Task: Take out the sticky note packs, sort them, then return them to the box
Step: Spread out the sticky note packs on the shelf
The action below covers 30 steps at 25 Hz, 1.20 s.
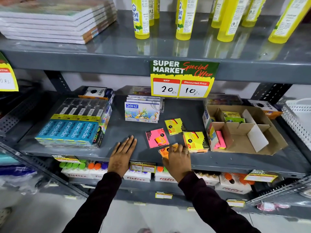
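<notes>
A cardboard box [272,142] with white dividers sits at the right of the grey shelf; a few packs stand in its back and a pink pack [220,139] leans at its left front. On the shelf lie a pink pack [155,137], a yellow pack [175,126] behind it and a stack topped by a yellow pack [196,141] beside the box. My right hand [177,158] grips an orange pack [165,152] at the shelf's front. My left hand [122,153] rests flat on the shelf, fingers together, holding nothing.
Blue pencil boxes [70,130] fill the shelf's left; a crayon box [142,111] stands in the middle back. A price sign [183,79] hangs from the shelf above, which bears notebooks [55,21] and yellow gum bottles [184,19]. A white basket [297,115] stands at far right.
</notes>
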### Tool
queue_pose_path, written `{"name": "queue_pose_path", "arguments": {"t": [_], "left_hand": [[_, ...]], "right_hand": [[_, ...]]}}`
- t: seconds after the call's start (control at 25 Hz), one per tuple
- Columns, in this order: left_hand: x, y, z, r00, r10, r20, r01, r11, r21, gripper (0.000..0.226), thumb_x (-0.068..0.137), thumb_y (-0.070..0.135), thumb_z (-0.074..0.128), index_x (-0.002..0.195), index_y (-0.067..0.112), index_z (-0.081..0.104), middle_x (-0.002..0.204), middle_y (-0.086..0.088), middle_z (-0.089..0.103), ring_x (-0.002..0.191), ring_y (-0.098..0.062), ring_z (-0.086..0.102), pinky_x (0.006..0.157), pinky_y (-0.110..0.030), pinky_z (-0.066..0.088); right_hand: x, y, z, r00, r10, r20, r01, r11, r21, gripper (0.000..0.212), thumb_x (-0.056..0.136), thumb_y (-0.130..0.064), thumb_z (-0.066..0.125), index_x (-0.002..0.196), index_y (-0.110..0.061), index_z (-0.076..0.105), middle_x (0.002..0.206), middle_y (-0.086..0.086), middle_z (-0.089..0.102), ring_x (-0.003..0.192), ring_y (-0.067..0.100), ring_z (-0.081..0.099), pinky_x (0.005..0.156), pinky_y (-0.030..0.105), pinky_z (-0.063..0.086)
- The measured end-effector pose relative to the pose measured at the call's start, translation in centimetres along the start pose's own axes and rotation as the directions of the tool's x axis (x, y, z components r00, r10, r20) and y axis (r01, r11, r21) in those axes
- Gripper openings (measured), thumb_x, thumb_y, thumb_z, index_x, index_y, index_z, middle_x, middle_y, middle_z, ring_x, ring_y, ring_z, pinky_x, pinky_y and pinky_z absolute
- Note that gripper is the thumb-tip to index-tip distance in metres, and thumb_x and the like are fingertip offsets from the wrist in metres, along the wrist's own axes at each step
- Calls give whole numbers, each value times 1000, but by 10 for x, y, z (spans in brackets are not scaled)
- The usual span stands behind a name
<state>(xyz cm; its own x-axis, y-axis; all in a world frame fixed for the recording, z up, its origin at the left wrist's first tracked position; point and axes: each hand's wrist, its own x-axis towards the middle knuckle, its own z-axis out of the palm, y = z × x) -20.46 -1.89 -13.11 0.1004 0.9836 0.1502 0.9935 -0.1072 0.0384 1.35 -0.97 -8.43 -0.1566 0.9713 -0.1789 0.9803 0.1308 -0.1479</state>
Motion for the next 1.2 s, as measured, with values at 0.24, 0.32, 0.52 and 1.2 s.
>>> {"name": "queue_pose_path", "arguments": {"t": [0.24,0.32,0.52,1.2], "left_hand": [[-1,0,0,1000,3,15,-3,1000,20,97,54,-20,61,141,10,32,149,-11,38,135,-29,39,109,-50,33],[0,0,-1,1000,0,24,-1,1000,16,97,55,-19,63,142,10,31,149,-11,37,135,-29,38,109,-49,33],[0,0,-1,999,-6,34,5,999,36,100,49,-20,66,140,9,36,147,-12,42,132,-30,44,105,-52,38],[2,1,-1,1000,-15,28,16,999,-33,85,73,-13,45,147,17,15,158,-4,18,144,-21,19,118,-41,17]], "right_hand": [[17,0,0,1000,-9,-27,10,1000,20,59,97,-47,44,140,-8,39,152,21,32,137,39,35,117,49,27],[19,15,-5,994,30,-106,-25,999,48,58,96,-49,43,138,-9,41,149,19,36,136,37,37,115,46,31],[29,62,-27,944,296,-144,-292,955,44,61,92,-49,52,131,-3,46,139,24,45,128,41,43,108,48,37],[104,4,-37,985,162,-52,-158,985,76,76,92,-47,55,145,0,28,144,30,38,137,44,32,119,56,20]]}}
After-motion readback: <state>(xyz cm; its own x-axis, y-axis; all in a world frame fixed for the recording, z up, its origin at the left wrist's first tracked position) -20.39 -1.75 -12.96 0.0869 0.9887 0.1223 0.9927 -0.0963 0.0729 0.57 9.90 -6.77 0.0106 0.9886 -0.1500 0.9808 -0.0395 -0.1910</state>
